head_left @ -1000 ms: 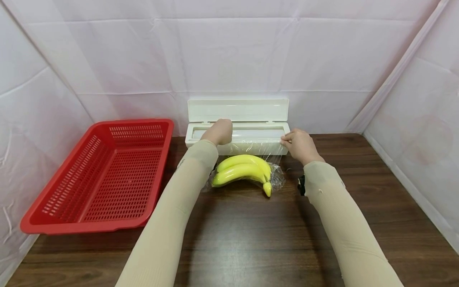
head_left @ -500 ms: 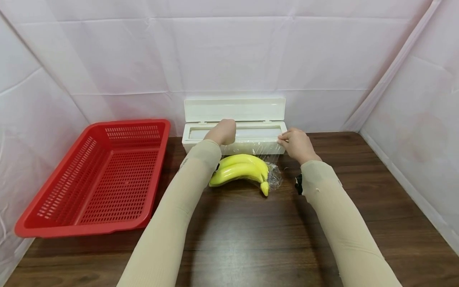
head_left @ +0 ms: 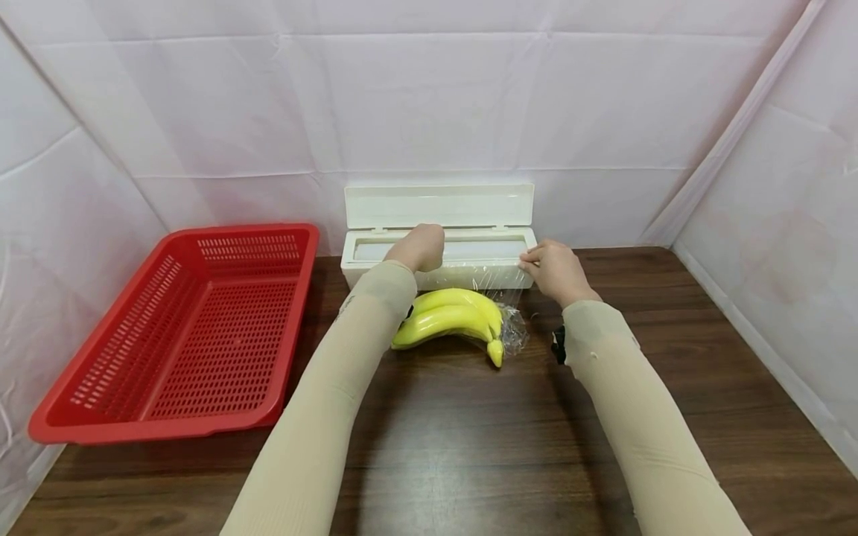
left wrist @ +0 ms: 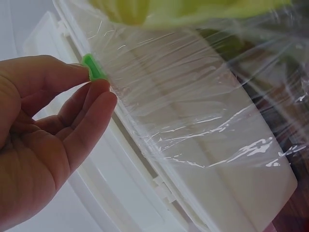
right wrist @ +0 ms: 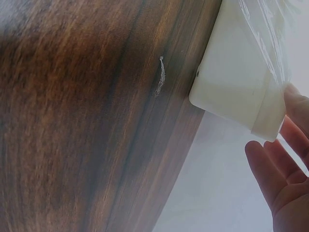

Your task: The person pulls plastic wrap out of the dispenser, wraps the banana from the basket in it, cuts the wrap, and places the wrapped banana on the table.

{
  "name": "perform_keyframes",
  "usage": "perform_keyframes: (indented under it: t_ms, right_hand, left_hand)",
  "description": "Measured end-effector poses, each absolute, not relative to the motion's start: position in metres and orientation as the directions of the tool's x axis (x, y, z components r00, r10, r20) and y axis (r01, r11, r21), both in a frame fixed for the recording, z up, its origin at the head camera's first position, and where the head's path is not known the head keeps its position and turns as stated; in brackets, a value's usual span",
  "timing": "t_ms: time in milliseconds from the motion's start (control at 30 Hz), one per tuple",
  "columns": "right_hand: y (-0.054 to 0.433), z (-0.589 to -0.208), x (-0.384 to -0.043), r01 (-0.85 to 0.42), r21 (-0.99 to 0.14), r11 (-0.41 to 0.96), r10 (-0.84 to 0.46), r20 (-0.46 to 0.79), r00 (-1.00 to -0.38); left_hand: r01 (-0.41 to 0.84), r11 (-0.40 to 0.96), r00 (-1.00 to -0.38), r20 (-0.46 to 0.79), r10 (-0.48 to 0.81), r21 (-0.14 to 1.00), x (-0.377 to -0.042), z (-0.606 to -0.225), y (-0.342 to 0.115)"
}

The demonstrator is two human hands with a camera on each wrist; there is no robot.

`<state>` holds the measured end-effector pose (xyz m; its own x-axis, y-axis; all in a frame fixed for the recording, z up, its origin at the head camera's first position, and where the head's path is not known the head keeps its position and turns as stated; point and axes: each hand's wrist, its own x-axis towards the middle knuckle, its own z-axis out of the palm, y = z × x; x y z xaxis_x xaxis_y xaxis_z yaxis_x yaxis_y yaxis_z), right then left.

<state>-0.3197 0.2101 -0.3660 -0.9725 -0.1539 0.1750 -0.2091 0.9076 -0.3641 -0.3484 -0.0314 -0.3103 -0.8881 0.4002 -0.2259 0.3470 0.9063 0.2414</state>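
A white cling film dispenser [head_left: 469, 277] stands against the back wall, its lid [head_left: 439, 206] raised. Over its front edge, my left hand [head_left: 424, 247] pinches a small green slider [left wrist: 94, 67] between thumb and finger, as the left wrist view shows. At the box's right end, my right hand [head_left: 558, 272] holds the corner, thumb against the top edge; the exact finger contact is partly out of view. Clear cling film [left wrist: 203, 111] hangs down the dispenser's front towards the bananas [head_left: 456, 316]. These yellow bananas lie on the table before the box, with crumpled film [head_left: 515, 327] around their stem end.
A red perforated basket [head_left: 304, 313] sits on the left of the dark wooden table [head_left: 429, 447]. Pale fabric walls [head_left: 429, 104] enclose the back and sides. A small scrap of film [right wrist: 161, 77] lies on the wood near the dispenser's right end.
My left hand has slid a little to the right along the dispenser's edge. The right hand stays at the box's right corner. The head view has shifted slightly.
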Motion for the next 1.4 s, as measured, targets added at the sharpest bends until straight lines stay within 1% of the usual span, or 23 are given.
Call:
perform_keyframes:
  t_ms: [200, 567, 867, 1400]
  right_hand:
    - [0.2098, -0.3661, -0.32, -0.21, -0.359, 0.91, -0.153, 0.18, -0.972]
    - [0.21, -0.3673, -0.3212, -0.221, -0.345, 0.912, -0.156, 0.206, -0.966]
    - [0.21, -0.3685, -0.3216, -0.221, -0.35, 0.91, -0.155, 0.208, -0.966]
    - [0.2088, -0.3668, -0.3216, -0.204, -0.356, 0.912, -0.136, 0.208, -0.969]
  left_hand:
    - [0.36, 0.905, -0.885, -0.222, 0.408, 0.229, -0.3495, -0.3111, -0.0301]
    - [0.345, 0.908, -0.89, -0.224, 0.397, 0.239, -0.3542, -0.3136, -0.0267]
    - [0.326, 0.912, -0.887, -0.253, 0.386, 0.25, -0.3518, -0.31, -0.0247]
    - [0.341, 0.914, -0.884, -0.256, 0.392, 0.22, -0.3505, -0.3084, -0.0216]
